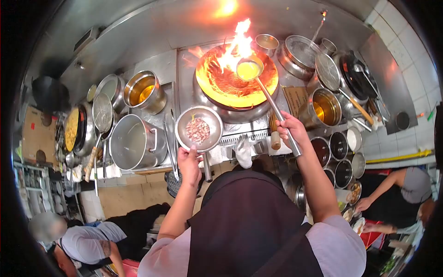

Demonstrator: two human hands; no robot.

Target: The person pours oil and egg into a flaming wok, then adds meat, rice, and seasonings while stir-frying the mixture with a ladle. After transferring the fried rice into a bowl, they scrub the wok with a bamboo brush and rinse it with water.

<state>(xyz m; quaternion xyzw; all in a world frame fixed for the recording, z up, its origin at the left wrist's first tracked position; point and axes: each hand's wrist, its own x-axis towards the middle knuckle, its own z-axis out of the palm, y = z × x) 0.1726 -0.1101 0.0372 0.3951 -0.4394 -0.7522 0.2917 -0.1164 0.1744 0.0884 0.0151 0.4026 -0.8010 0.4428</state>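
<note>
My left hand [189, 164] grips the near rim of a metal bowl [213, 123]. Small pieces of pinkish raw meat [197, 130] lie in that bowl, which I hold at the front left of the wok [211, 87]. Bright orange light fills the wok, and tall flames [239, 45] rise at its back. In my right hand [293, 130] is the long handle of a ladle [272, 99]. The ladle's round cup is over the wok beside the flames and holds yellow liquid [248, 70]. A metal handle [207, 167] juts out just right of my left hand.
A large metal pot [127, 142] and a pot of oil [159, 99] stand left. On the right are another oil pot [331, 107], a strainer [327, 71] and several dark containers [339, 145]. One person [94, 237] is at lower left, another [387, 189] at right.
</note>
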